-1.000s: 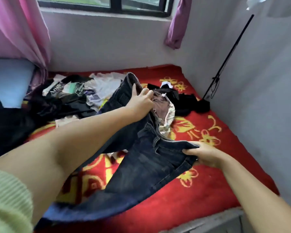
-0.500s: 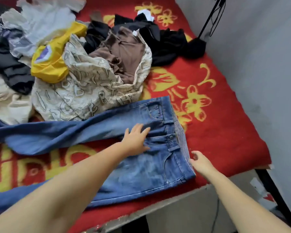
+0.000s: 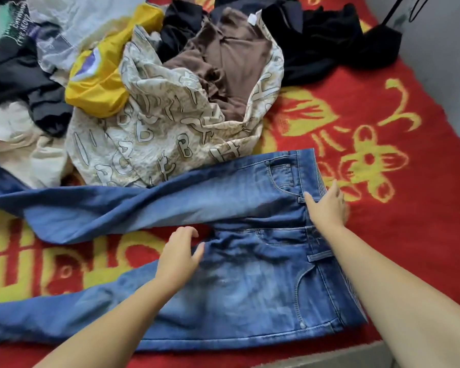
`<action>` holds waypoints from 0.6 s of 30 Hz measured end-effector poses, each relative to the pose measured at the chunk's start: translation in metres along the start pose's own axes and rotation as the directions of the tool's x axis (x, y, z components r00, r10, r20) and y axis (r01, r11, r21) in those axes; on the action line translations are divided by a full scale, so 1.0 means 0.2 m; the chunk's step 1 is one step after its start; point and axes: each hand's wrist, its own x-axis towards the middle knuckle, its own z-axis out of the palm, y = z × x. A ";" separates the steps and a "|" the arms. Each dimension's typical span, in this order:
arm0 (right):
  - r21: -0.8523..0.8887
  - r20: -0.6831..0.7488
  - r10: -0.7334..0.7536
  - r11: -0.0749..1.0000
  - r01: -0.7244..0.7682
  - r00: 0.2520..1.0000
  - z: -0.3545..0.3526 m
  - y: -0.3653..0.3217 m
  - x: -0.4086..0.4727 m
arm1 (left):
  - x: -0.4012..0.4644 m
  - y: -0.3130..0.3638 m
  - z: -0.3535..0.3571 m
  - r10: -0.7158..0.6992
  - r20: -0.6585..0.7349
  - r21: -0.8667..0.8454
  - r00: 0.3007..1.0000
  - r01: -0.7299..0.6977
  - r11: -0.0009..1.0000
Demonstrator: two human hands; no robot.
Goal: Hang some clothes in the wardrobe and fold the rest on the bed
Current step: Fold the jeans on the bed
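Jeans (image 3: 223, 274), one blue pair, lie spread front-up on the red blanket (image 3: 383, 115) directly under both hands, waistband toward the right hand and the two legs splayed apart, running off past the left hand. The left hand (image 3: 179, 257) rests flat near the crotch with fingers relaxed and slightly spread, holding nothing; the right hand (image 3: 327, 205) presses flat on the waistband with straight fingers, also holding nothing. I judge the task barely begun: the jeans are laid out but not yet folded, no folded stack shows, and no wardrobe or hanger is in view. Beyond the hands sits a loose heap (image 3: 96, 75) still to sort: one cream jacket with letter print (image 3: 154, 134), one brown garment (image 3: 229, 65) inside it, one yellow piece (image 3: 98, 83), and several dark and pale items too tangled to count.
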 end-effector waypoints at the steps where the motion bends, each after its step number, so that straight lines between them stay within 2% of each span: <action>1: 0.026 0.033 0.042 0.999 -0.042 0.999 0.00 -0.04 0.05 | 0.02 -0.02 -0.04 -0.053 -0.112 0.022 0.992 0.056 0.998; 2: 0.025 0.072 0.091 0.995 -0.093 0.993 0.01 -0.07 0.09 | 0.05 -0.05 -0.07 -0.100 -0.173 0.072 0.980 0.114 0.991; 4: -0.055 0.152 0.163 0.986 -0.156 0.975 0.00 -0.10 0.15 | 0.09 -0.11 -0.14 -0.163 -0.162 0.217 0.973 0.196 0.956; 5: -0.088 0.204 0.166 0.985 -0.150 0.965 -0.01 -0.11 0.18 | 0.11 -0.14 -0.17 -0.167 -0.135 0.283 0.977 0.199 0.938; 7: -0.120 0.258 0.077 0.992 -0.047 0.963 -0.03 -0.12 0.24 | 0.16 -0.18 -0.22 -0.171 -0.112 0.351 0.979 0.200 0.915; 9: -0.116 0.148 -0.027 0.992 0.045 0.989 -0.08 -0.11 0.29 | 0.22 -0.20 -0.25 -0.199 -0.101 0.363 0.975 0.223 0.905; 10: -0.102 0.061 -0.031 0.994 0.037 0.998 -0.11 -0.10 0.31 | 0.25 -0.21 -0.26 -0.211 -0.093 0.356 0.973 0.230 0.906; 12: -0.111 -0.038 0.063 0.992 -0.067 0.997 -0.14 -0.07 0.33 | 0.29 -0.23 -0.26 -0.197 -0.041 0.357 0.980 0.199 0.913; 15: -0.174 0.009 0.188 0.968 -0.183 0.982 -0.13 -0.10 0.29 | 0.29 -0.29 -0.25 -0.188 0.081 0.385 0.979 0.143 0.912; 16: -0.196 -0.003 0.167 0.967 -0.165 0.986 -0.12 -0.15 0.26 | 0.28 -0.31 -0.25 -0.193 0.100 0.392 0.976 0.140 0.909; 18: -0.245 -0.067 -0.019 0.969 0.002 0.998 -0.10 -0.29 0.17 | 0.25 -0.36 -0.26 -0.189 0.092 0.405 0.978 0.137 0.904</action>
